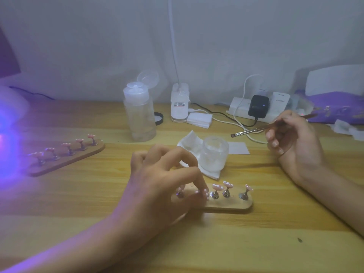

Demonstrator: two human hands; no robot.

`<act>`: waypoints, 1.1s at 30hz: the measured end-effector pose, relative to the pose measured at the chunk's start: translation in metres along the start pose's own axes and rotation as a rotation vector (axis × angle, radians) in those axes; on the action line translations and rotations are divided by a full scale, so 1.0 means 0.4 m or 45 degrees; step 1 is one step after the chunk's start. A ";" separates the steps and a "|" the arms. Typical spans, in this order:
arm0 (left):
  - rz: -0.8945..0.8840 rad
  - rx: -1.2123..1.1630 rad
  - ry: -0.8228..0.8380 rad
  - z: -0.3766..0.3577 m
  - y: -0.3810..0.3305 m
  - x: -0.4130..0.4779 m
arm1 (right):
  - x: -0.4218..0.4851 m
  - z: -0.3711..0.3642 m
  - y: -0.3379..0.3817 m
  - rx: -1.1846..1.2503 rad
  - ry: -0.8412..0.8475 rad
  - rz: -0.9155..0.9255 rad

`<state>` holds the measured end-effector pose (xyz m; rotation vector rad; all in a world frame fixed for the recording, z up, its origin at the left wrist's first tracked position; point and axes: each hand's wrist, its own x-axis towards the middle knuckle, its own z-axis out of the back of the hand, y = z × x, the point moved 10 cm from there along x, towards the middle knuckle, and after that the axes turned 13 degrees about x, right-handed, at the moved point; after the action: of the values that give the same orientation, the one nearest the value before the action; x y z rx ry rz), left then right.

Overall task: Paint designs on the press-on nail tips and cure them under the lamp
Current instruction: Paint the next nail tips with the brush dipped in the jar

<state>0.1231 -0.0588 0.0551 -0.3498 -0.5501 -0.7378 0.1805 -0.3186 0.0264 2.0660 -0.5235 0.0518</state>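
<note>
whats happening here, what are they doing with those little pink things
A person is decorating press-on nail tips at a wooden table. The left hand reaches onto the near stand and seems to pinch one nail tip on its holder. The right hand holds a brush raised off to the side. A second stand of pink tips sits at the far left, in the purple glow of the lamp.

The oblong wooden nail-tip board [232,206] lies front centre. Behind it, a small glass jar [214,152] stands on white tissue [188,140].
</note>
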 end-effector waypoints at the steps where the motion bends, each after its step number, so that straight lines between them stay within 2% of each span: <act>1: -0.050 0.025 -0.084 0.026 -0.010 0.003 | -0.002 -0.003 0.003 0.007 0.005 0.003; 4: -0.249 0.095 -0.260 0.110 -0.036 0.017 | -0.007 -0.032 0.005 0.014 0.095 -0.023; 7: -0.351 0.081 -0.268 0.162 -0.027 0.055 | -0.018 -0.079 0.000 -0.109 0.239 -0.062; 10: -0.206 -0.107 -0.159 0.148 0.025 0.108 | -0.033 -0.123 0.005 -0.341 0.346 0.000; 16: 0.123 -0.820 0.085 -0.020 0.101 0.166 | -0.052 -0.182 0.009 -0.592 0.462 0.095; 22: 0.336 -0.969 0.098 -0.119 0.134 0.131 | -0.072 -0.205 -0.014 -0.713 0.566 0.085; 26: 0.349 -0.935 0.081 -0.123 0.153 0.118 | -0.065 -0.194 -0.017 -0.660 0.520 0.056; 33: 0.364 -0.991 0.105 -0.143 0.159 0.111 | -0.052 -0.114 -0.003 -0.355 0.242 0.067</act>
<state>0.2154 -0.0661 0.0279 -1.0918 -0.1051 -0.6600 0.1700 -0.2730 0.0445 1.7540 -0.4408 0.1938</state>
